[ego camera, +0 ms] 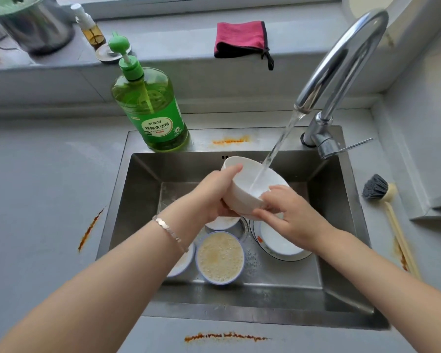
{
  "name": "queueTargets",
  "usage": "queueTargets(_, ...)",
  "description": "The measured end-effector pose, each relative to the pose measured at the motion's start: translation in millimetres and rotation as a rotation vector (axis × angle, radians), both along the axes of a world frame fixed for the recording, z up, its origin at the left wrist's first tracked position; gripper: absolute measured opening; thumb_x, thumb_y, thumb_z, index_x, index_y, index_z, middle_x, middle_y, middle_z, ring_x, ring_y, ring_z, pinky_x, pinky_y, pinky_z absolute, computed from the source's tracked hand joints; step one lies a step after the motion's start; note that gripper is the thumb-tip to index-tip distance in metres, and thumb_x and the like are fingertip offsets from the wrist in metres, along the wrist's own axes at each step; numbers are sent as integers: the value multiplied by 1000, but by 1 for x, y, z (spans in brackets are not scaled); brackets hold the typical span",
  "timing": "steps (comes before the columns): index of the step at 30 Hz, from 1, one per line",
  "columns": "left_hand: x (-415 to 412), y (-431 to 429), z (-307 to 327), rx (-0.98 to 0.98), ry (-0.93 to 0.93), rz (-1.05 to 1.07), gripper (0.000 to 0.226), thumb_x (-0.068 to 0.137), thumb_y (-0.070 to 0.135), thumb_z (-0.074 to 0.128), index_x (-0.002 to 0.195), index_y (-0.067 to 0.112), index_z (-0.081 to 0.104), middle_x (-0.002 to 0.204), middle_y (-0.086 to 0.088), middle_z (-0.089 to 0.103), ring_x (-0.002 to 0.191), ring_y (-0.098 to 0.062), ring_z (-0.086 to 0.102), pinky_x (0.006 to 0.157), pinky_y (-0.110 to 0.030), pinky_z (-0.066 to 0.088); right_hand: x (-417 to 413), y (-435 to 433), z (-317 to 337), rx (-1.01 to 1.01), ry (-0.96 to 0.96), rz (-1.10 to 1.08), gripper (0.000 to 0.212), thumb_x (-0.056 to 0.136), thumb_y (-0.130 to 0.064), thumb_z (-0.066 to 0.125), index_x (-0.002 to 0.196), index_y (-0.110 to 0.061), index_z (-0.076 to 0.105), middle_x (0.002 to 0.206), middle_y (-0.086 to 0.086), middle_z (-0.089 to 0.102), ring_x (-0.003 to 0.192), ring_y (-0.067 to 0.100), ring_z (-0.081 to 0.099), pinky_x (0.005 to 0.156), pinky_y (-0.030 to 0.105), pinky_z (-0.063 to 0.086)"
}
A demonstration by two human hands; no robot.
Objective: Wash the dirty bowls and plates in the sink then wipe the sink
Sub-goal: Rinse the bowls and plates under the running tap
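Over the middle of the sink (265, 294) a person holds a white bowl (250, 183), tilted so that its opening faces the tap (341, 59) at the back right corner of the sink. A stream of water (278, 146) runs from the tap into the bowl. The left hand (214, 197), with a bracelet (168, 230) on the wrist, grips the outer wall of the bowl with curled fingers. The right hand (288, 215) holds the near rim, its fingers bent around the edge. On the sink bottom, below the hands, stands a bowl of foamy yellowish water (219, 258), with other white dishes beside it and a plate (278, 242) at the right side. On the back edge of the sink, at the left, stands a green pump bottle (150, 108); its label reads "柠檬洗洁精". On the surface right of the sink lies a brush (377, 192). On the ledge behind the sink lies a pink cloth (239, 38).
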State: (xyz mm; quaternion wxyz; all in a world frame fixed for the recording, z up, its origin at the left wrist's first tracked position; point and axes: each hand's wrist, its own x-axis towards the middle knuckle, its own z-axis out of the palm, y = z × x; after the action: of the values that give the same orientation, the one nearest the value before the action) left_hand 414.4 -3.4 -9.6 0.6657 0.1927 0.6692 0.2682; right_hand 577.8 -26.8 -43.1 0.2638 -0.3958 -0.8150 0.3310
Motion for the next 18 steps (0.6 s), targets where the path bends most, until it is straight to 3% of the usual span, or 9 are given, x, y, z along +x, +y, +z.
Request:
queueTargets(2,-5,-11,-6,87,8,16,38,94,41,48,125,19,45,120,-12,55,106,-31,58,82,-47,55,7,-4,-4,-103,126,-132,22,82,-44,49,85,-27,62,88,-22,53,90,-13,43,91,11,30)
queueTargets(3,-7,-16,-8,147,12,25,36,94,41,47,125,24,45,122,-8,54,107,-29,57,84,-46,54,10,-5,-6,-229,201,-276,29,80,-49,51,100,-30,60,103,-16,54,103,-14,40,95,10,28)
queueTargets(5,-12,-25,-11,232,-18,55,30,95,41,45,124,31,46,122,-3,55,109,-27,57,87,-45,54,13,-5,-6,-697,436,-462,61,70,-52,67,123,-30,50,121,-3,53,117,3,47,98,18,35)
queueTargets(7,-12,-31,-13,267,-75,76,31,96,41,41,125,32,46,123,-3,55,110,-29,58,87,-47,54,16,-5,-8,-1140,761,-384,88,47,-53,84,125,-24,52,113,5,64,103,20,63,85,29,52)
queueTargets(8,-11,-33,-13,284,-98,78,33,97,41,39,127,31,46,124,-3,56,110,-29,59,87,-49,53,17,-4,-9,-1240,848,-348,89,39,-50,87,119,-24,56,106,6,68,94,23,66,76,31,55)
queueTargets(11,-9,-34,-15,343,-54,3,30,96,41,38,121,32,51,118,1,61,107,-25,62,85,-45,55,20,-5,-8,-1163,911,-376,70,42,-33,81,109,-27,61,98,1,69,82,20,68,65,31,57)
queueTargets(14,-15,-32,-14,293,128,-114,27,98,41,34,109,29,56,102,6,64,101,-16,62,84,-36,54,30,-10,-14,-1068,856,-512,63,44,-37,68,107,-29,61,99,-2,65,79,16,67,58,27,55)
queueTargets(18,-35,-43,-28,103,325,-199,29,99,30,42,118,14,57,106,-6,65,97,-20,64,86,-36,53,30,-23,-21,-1071,693,-487,64,45,-43,66,108,-31,60,106,0,63,84,22,65,54,27,54)
